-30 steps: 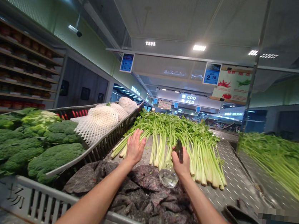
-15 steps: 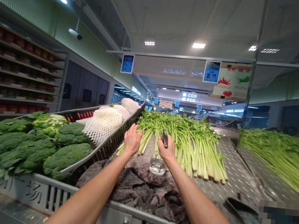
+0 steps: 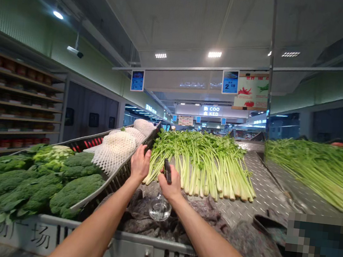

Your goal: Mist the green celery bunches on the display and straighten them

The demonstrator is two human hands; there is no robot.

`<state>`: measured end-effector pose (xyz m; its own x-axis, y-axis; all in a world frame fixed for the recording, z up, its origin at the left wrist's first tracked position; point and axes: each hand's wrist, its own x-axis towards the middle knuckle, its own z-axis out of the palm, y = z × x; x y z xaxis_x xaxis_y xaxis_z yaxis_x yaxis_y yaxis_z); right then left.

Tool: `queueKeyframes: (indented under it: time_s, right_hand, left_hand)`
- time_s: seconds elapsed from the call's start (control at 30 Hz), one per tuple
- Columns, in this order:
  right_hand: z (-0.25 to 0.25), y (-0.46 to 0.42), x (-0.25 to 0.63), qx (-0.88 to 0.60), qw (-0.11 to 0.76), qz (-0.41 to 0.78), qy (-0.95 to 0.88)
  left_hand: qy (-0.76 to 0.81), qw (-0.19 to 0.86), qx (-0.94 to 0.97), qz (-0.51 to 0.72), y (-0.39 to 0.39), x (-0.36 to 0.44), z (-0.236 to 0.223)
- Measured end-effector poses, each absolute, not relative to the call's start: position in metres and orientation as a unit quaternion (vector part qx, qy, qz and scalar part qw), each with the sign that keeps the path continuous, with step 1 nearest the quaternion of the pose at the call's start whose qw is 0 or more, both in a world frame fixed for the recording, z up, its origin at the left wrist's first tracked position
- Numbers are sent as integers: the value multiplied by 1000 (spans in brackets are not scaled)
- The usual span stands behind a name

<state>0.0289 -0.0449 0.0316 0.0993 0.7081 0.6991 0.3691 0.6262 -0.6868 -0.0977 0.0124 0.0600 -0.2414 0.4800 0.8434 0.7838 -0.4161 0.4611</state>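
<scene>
My right hand (image 3: 170, 182) is closed round a spray bottle. Its dark head sticks up above my fist, and the clear round bottom of the spray bottle (image 3: 160, 209) shows below, over a crumpled dark cloth (image 3: 140, 224). My fingers hide the middle of the bottle. To the left, my left hand (image 3: 140, 164) is raised with nothing seen in it, fingers stretched out and thumb apart. It hovers between the black crate wall (image 3: 119, 174) and the celery (image 3: 200, 164). The celery lies in a wide row, leaves to the back and pale stalk ends towards me.
Broccoli (image 3: 77, 192) fills the left side, with net-wrapped produce (image 3: 115, 147) behind it. A grey slotted rail (image 3: 132, 254) runs along the front. At right is a mirror (image 3: 312, 169) reflecting the celery. Patterned metal (image 3: 254, 187) lies under the stalks. Price signs (image 3: 230, 82) hang overhead.
My right hand has moved left with the spray bottle, closer to my left hand. My left hand has shifted slightly left and down. The view has turned a little.
</scene>
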Motion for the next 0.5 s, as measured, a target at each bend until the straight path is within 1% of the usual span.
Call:
queueKeyframes:
  time_s: [0.17,0.23,0.37,0.5]
  right_hand:
    - [42,-41,23,-460,573,96,-672]
    - [50,-40,25,-480,567,91,-663]
    - [64,-35,33,-478,600,83,-636]
    - [72,-27,51,-474,645,78,-594]
  left_hand:
    - [-527,124,-594,-595,11,-95,77]
    - [-517,130,-595,-602,9,-93,86]
    - [-495,145,-608,-603,6,-88,96]
    - [-487,144,-616,-603,7,-80,93]
